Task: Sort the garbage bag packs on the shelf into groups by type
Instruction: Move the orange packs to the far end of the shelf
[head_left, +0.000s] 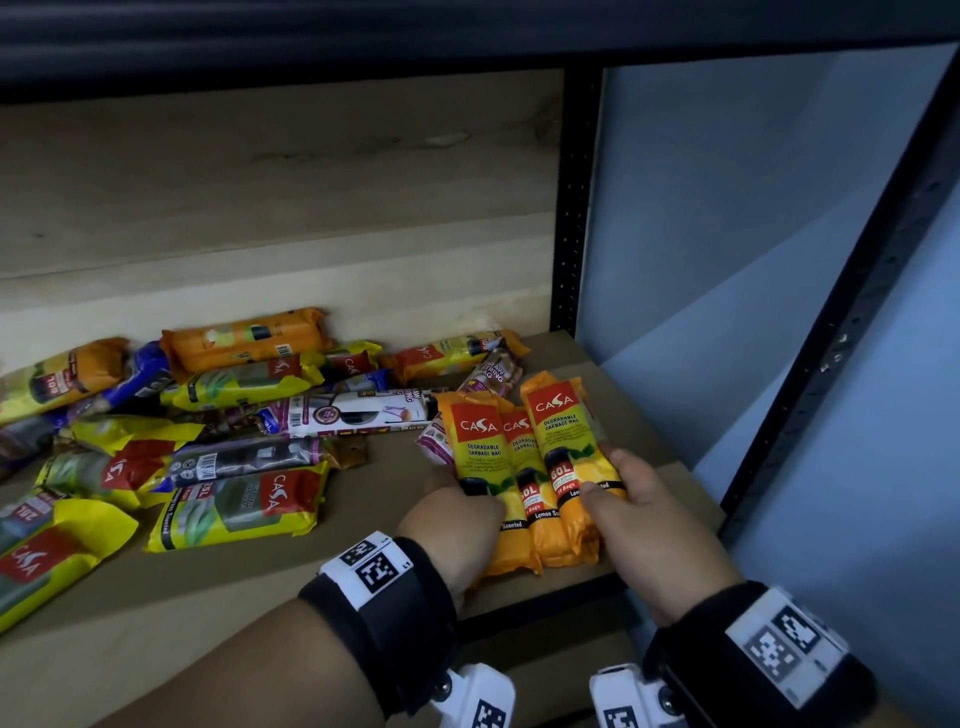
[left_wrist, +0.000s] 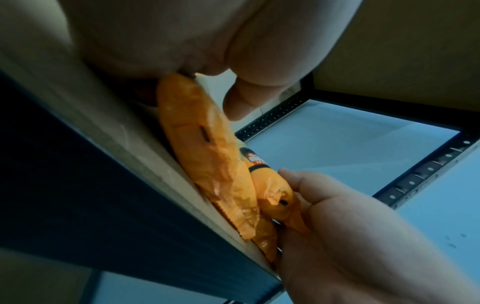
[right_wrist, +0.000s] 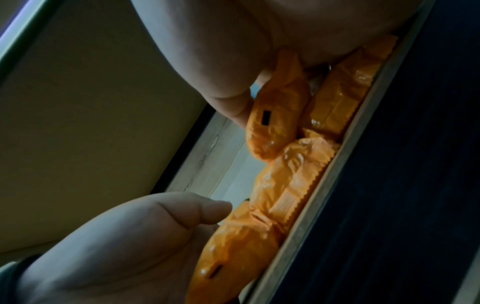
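Note:
Three orange CASA garbage bag packs lie side by side, upright to my view, at the front right of the wooden shelf (head_left: 270, 587). My left hand (head_left: 457, 525) grips the lower end of the left pack (head_left: 478, 447). My right hand (head_left: 644, 514) holds the right pack (head_left: 563, 431), thumb on top. The middle pack (head_left: 522, 457) is squeezed between them. In the left wrist view the left thumb (left_wrist: 240, 102) hovers over an orange pack (left_wrist: 200, 154). From the right wrist, the right thumb (right_wrist: 233, 105) presses an orange pack (right_wrist: 275, 117).
A mixed heap fills the shelf's left and back: yellow CASA packs (head_left: 244, 504), a white and purple drawstring pack (head_left: 353, 413), more orange packs (head_left: 244, 340). A black perforated post (head_left: 571, 208) stands at the back right. The shelf's front edge (head_left: 545, 592) runs just under the packs.

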